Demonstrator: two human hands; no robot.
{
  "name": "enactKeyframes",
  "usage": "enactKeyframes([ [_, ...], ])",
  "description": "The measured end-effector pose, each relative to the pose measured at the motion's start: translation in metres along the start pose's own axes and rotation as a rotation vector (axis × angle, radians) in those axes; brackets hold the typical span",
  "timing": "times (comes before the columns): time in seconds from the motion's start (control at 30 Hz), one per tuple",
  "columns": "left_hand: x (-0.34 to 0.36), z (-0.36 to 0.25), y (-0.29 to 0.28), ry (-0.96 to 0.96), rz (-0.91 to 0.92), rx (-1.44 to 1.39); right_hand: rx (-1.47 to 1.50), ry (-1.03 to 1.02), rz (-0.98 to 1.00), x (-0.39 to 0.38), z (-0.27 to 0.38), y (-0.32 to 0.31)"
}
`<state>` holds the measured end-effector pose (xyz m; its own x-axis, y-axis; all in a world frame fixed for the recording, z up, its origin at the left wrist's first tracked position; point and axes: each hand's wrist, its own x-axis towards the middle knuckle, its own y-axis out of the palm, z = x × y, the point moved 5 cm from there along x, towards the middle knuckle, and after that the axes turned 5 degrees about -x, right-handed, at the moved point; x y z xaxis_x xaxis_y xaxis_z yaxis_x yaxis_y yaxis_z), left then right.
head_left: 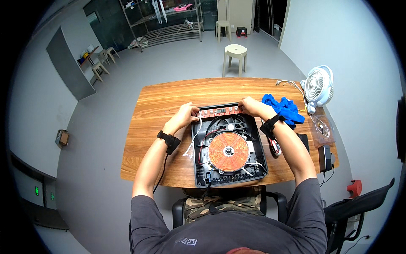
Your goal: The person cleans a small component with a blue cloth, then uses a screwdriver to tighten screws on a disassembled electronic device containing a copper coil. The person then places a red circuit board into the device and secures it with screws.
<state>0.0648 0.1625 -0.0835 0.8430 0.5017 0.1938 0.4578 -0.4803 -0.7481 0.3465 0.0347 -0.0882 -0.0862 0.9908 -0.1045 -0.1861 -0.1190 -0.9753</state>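
Note:
An opened induction cooker (198, 169) lies on the wooden table in front of me, its black housing without a cover. Inside sit a round copper coil (220, 158) and, beyond it, a black cooling fan (218, 125). Along the far edge of the housing is a long red control board (207, 113) with buttons and a small dark display. My left hand (187, 114) closes its fingers on the board's left end. At the other end, my right hand (250, 106) grips the board too. A white cable (194, 142) hangs from the board's left end over the housing's side.
Right of the cooker lie a red-and-black tool (275, 148), a blue cloth (284, 109) and a clear plastic box (323, 132). A white fan (318, 86) stands at the table's right edge, above a black power adapter (325, 158). A stool (235, 53) stands beyond the table (169, 95).

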Motion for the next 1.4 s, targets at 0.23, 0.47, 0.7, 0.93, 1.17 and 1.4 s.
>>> enactKeyframes([
  [0.23,0.001,-0.004,0.002,-0.007,0.017,0.013,0.027,0.020,-0.029,-0.006,-0.003,-0.001],
  [0.47,0.002,-0.005,0.002,-0.006,0.078,0.111,0.003,0.054,-0.009,-0.007,0.007,-0.008],
  [0.7,-0.010,-0.020,-0.004,0.038,0.037,0.102,0.010,0.110,-0.076,-0.011,0.010,-0.009],
  [0.93,-0.039,-0.052,-0.018,-0.042,0.080,0.052,-0.065,0.064,-0.091,-0.006,0.009,-0.008],
  [1.17,-0.067,-0.073,-0.003,-0.010,0.233,0.052,-0.036,0.100,-0.065,-0.003,0.012,-0.006],
  [1.4,-0.073,-0.075,0.010,0.008,0.324,0.049,-0.063,0.078,-0.102,0.000,0.004,-0.002],
])
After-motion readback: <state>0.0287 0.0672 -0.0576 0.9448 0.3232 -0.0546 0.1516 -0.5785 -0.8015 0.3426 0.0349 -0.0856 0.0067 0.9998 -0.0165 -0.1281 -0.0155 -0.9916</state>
